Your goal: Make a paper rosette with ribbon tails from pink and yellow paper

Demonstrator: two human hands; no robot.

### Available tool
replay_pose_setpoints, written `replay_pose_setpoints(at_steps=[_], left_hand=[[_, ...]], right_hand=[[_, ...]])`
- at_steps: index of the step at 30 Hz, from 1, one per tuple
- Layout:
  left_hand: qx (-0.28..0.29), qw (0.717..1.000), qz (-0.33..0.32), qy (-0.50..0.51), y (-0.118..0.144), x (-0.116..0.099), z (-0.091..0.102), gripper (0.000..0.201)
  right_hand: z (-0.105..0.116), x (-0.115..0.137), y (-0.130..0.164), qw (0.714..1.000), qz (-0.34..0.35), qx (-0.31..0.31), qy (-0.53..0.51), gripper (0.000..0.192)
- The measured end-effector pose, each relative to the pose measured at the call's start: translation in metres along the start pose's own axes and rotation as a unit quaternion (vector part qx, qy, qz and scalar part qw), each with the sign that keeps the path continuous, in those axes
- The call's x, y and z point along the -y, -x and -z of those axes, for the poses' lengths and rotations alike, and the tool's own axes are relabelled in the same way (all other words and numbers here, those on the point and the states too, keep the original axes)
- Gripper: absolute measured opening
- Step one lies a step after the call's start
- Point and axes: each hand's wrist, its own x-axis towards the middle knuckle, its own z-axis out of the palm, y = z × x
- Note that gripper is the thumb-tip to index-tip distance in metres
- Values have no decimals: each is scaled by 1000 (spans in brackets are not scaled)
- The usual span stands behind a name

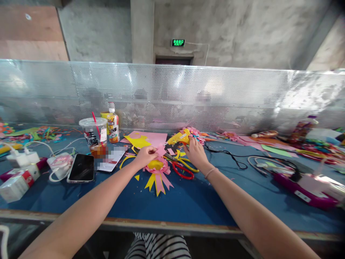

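My left hand (145, 156) pinches a small piece of pink paper (161, 150) over the middle of the table. Wrapped round a yellow glue gun (178, 137) is my right hand (195, 153), and the gun's nozzle points left, close to the pink piece. Just below them lies a pink and yellow paper rosette (156, 165) with several notched ribbon tails (159, 183) spreading toward me. Red-handled scissors (183, 171) rest to its right, partly among yellow paper strips. Behind my left hand are a yellow paper scrap (137, 141) and a pink sheet (157, 137).
On the left stand a plastic cup with a red straw (93, 135) and a drink bottle (113, 124), near a phone (81, 168) and chargers (59, 160). A black cord (231, 154) runs right toward a purple power strip (304, 192). A perforated metal screen (172, 97) closes off the back.
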Motion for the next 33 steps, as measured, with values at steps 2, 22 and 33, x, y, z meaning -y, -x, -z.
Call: replay_pose_setpoints(at_steps=[2, 22, 33], left_hand=[[0, 1000, 1, -3, 0, 0, 0, 10], [-1, 1000, 13, 15, -1, -1, 0, 8], [-3, 1000, -1, -2, 0, -3, -1, 5]], right_hand=[[0, 0, 0, 1000, 3, -3, -3, 42], [2, -2, 0, 1000, 1, -17, 22, 42], [-1, -4, -2, 998, -25, -56, -11, 51]])
